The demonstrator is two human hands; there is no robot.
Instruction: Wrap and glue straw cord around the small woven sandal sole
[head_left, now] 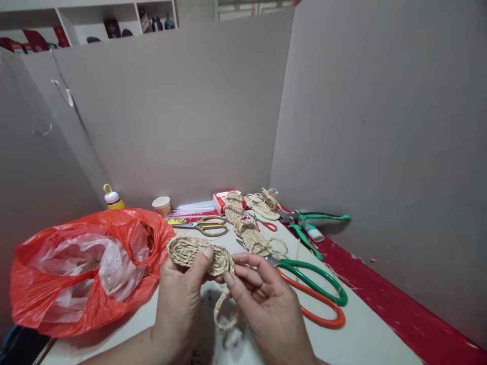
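Note:
My left hand (182, 296) grips a small woven straw sole (198, 253), thumb pressed on its top. My right hand (266, 299) pinches the sole's right end, and a braided straw cord (222, 312) hangs in a loop below between both hands. Both hands are low in the middle of the view, above a white table (365, 334).
A red plastic bag (87, 268) with clear bags inside lies left. Green-and-orange scissors (315, 294) lie right of my hands. Behind are gold scissors (207, 225), several small straw sandals (254, 223), green pruners (312, 220), a paper cup (162, 205), a red box (222, 198), a yellow bottle (112, 198). Grey partitions enclose the table.

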